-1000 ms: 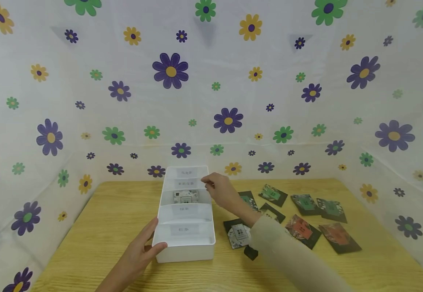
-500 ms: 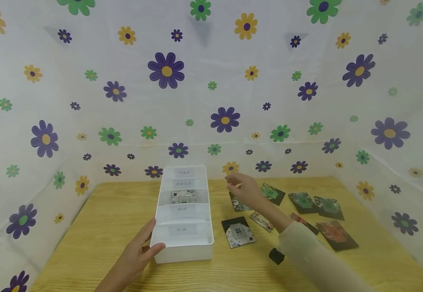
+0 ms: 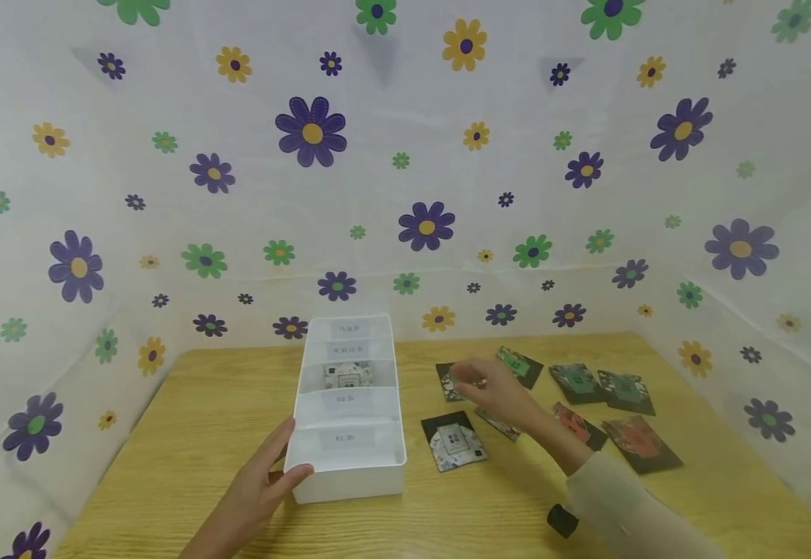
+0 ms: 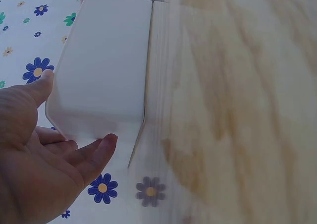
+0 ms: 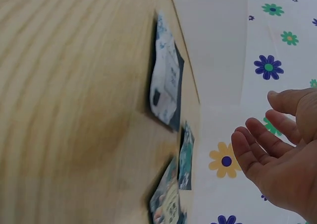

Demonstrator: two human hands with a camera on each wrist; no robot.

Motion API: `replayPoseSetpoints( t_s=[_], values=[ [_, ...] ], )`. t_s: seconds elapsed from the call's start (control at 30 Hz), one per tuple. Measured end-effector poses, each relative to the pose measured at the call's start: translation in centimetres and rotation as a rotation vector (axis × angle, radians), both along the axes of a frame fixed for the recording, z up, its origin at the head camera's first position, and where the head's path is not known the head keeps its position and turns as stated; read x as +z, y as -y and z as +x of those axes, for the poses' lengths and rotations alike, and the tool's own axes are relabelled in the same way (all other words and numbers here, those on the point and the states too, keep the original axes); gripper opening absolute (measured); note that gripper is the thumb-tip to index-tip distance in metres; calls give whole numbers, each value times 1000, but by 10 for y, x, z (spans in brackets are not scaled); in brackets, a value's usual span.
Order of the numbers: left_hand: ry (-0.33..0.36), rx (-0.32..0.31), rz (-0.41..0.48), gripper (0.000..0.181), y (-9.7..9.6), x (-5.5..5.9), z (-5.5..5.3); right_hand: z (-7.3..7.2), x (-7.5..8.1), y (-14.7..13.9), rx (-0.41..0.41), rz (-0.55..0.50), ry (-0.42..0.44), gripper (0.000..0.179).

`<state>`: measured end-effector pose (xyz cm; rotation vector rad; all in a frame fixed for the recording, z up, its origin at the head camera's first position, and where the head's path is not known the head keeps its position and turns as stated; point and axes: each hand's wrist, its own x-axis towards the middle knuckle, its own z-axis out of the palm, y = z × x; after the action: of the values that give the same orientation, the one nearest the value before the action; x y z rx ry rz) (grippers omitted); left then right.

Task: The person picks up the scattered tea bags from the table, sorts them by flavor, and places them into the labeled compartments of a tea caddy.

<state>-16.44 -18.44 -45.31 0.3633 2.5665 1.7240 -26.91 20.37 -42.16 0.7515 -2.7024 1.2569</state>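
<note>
A long white box (image 3: 346,483) with labelled compartments stands on the table left of centre. A pale floral packet (image 3: 348,376) lies in its middle compartment. My left hand (image 3: 255,481) holds the box's near left corner, thumb at the front and fingers along the left side; the left wrist view shows the hand (image 4: 64,149) at that corner. My right hand (image 3: 496,392), holding nothing, is over the packets with its fingers loosely curved. It partly covers a dark green-labelled packet (image 3: 447,382) and another packet (image 3: 498,424). A white floral packet (image 3: 456,441) lies nearer me.
Green-labelled packets (image 3: 576,383) and red-labelled packets (image 3: 642,444) lie spread across the right of the wooden table (image 3: 189,435). A small black object (image 3: 562,520) is by the right sleeve (image 3: 629,505). Flower-printed cloth (image 3: 377,178) encloses the back and sides.
My right hand has moved from the box's right rim rightward and down over the packets. The left hand stays at the box's corner. The head view has shifted slightly.
</note>
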Motion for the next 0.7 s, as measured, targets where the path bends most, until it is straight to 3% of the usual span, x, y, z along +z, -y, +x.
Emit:
replayPoseSetpoints(
  t_s=[0.2,0.47,0.7],
  values=[
    [3,15,-43,82,0,-1,0,8,-7,-9,35,23,41,35],
    [2,17,-53,82,1,1,1,13,-21,-12,202,54,120,44],
    [8,18,-59,83,-1,1,2,15,-32,-8,222,143,54,42]
  ],
)
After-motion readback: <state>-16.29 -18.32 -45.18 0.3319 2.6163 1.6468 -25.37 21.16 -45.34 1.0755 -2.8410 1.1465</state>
